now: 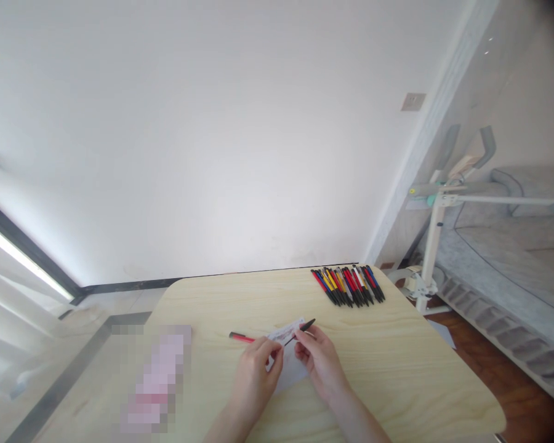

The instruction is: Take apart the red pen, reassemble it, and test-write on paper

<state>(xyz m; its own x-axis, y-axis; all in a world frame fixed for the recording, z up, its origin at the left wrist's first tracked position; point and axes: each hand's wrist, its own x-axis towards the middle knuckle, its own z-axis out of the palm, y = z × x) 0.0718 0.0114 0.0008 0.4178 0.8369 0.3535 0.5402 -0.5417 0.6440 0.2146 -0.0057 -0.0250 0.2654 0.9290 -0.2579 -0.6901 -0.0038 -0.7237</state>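
Note:
My right hand is closed in a pinch on a black pen grip section, whose pointed end slants up and to the right. From it a thin dark pen refill runs down toward my left hand, whose thumb and forefinger pinch its lower end. Beyond my left knuckles lies a red pen barrel with a dark end, partly hidden by that hand. Beneath both hands is a white sheet of paper with some print near its top.
Several pens in red, yellow, blue, black and white lie side by side at the back right of the wooden table. A pixelated pink patch is at the left. A wall stands behind; exercise equipment and a grey sofa are at right.

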